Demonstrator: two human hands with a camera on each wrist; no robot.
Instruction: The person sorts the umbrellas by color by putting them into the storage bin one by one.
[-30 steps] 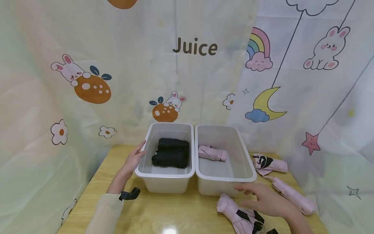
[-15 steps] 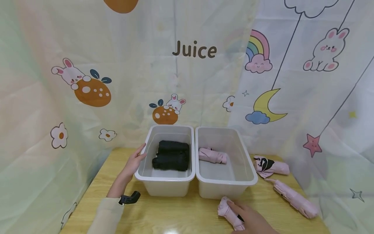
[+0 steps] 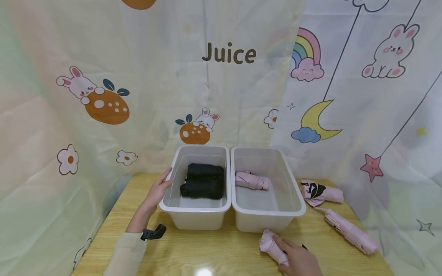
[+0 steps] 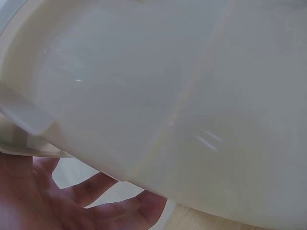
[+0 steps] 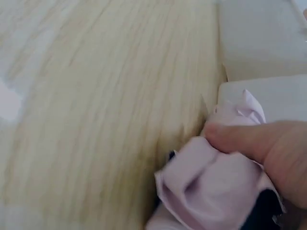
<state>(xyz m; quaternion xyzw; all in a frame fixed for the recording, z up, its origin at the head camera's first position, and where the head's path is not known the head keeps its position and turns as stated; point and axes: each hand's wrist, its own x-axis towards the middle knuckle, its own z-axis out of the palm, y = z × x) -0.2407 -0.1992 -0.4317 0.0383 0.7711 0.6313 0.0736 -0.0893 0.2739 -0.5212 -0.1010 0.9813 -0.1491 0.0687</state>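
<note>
your right hand [image 3: 299, 260] grips a folded pink umbrella [image 3: 272, 247] lying on the table [image 3: 214, 253], just in front of the right bin [image 3: 266, 209] – the wrist view shows your thumb [image 5: 249, 139] pressed over its crumpled fabric, fingers curled round it, likely to keep the loose folds bundled. the umbrella rests near the table's front edge, close to the bin's near wall.

your left hand [image 3: 157, 191] lies flat against the outer left side of the left bin [image 3: 193, 211], fingers straight and relaxed, holding nothing – it seems to steady the bin. the two white bins stand side by side, touching. the left one holds black folded umbrellas [image 3: 203, 186]; the right one holds a single pink one [image 3: 252, 180] at its far end, so the colours look sorted apart.

two more pink umbrellas lie on the table to the right of the bins – one with a black strap [image 3: 321, 193], one longer [image 3: 348, 231] nearer you.

behind, a cartoon curtain shows rabbits, a rainbow, a moon, and the word "juice" [image 3: 229, 54].
</note>
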